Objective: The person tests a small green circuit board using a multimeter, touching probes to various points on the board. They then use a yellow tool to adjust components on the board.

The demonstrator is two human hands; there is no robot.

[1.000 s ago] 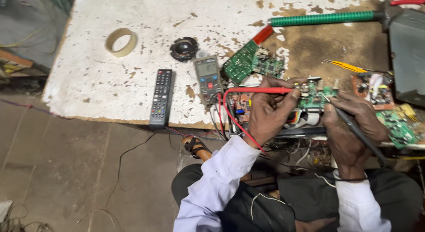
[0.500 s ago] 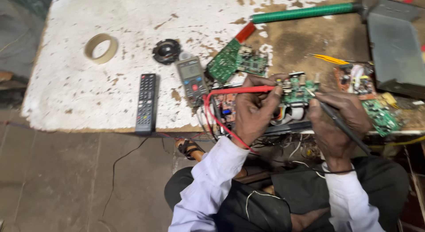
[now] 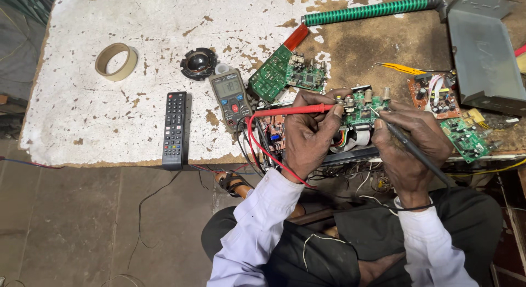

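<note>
Hands w/ probes on board

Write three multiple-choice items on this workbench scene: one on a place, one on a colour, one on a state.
1. Where does the remote control lie?
A. left of the multimeter
B. on the grey metal case
C. under the tape roll

2. What colour is the probe in the left hand?
A. yellow
B. red
C. blue

3. What state is the multimeter's screen in?
A. cracked
B. covered
C. showing digits

Answers: 1 A, it lies near the table edge, left of the meter. 2 B, the red probe reaches to the green circuit board. 3 C, digits show on the screen.
</note>
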